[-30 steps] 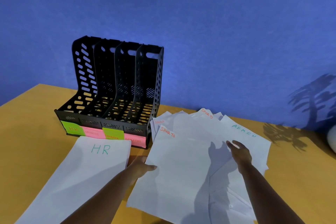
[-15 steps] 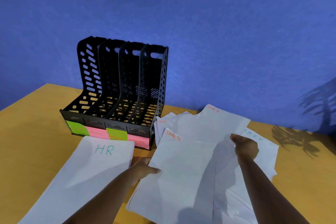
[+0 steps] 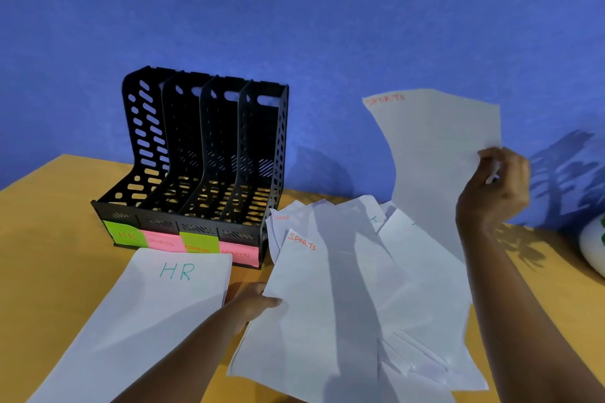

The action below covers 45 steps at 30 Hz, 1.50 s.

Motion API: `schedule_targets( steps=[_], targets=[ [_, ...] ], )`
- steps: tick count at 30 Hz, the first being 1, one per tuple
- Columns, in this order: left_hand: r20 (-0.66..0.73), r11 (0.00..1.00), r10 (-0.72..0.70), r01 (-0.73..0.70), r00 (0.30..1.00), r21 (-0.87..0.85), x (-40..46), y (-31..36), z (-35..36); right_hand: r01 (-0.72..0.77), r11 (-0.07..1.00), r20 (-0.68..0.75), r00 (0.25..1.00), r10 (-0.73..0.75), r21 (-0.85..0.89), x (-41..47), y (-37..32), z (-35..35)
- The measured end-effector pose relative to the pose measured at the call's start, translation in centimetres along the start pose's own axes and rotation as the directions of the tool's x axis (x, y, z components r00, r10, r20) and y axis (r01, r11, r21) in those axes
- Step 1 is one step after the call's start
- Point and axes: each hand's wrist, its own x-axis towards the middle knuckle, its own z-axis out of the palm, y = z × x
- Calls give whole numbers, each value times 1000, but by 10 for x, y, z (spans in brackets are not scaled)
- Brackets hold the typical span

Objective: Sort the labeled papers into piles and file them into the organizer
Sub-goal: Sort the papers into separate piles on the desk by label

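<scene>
Plainly, the right hand (image 3: 494,186) pinches a raised sports sheet (image 3: 435,154) by one edge; it could flop and slip. The left hand (image 3: 253,303) grips another sheet (image 3: 314,311), which could drag the loose heap (image 3: 422,298).

A black plastic organizer (image 3: 199,170) with perforated walls has a slightly glossy, smooth finish. Matt paper sticky labels (image 3: 183,240) in green and pink cover its front edge. The sheets are thin, matt white paper: the HR sheet (image 3: 137,311) looks smooth, the loose pile (image 3: 360,288) shows soft creases, and the lifted sheet (image 3: 435,154) bends limply. The table (image 3: 39,226) is smooth, matt, yellowish wood-look board. The blue wall (image 3: 294,10) looks faintly rough and matt.
</scene>
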Motion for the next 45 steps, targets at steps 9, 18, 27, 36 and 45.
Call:
schedule_targets(
  steps=[9,18,27,36,45],
  targets=[
    [-91,970,-116,93,989,-226,-7,9,7,-432,898,328,863,385,82,-2,6,-12],
    [-125,948,-107,63,986,-313,-3,3,5,-648,653,655,303,693,-392,-133,56,-64],
    [27,995,21,-18,999,-103,-13,7,12,-656,539,716,-2,699,-528,-174,28,-85],
    [-40,905,226,-224,973,-361,-13,23,34,-682,359,614,-166,772,-637,-155,13,-85],
    [-527,949,199,-296,826,-105,1,34,52,-717,299,568,-163,807,-630,-139,39,-99]
  ],
)
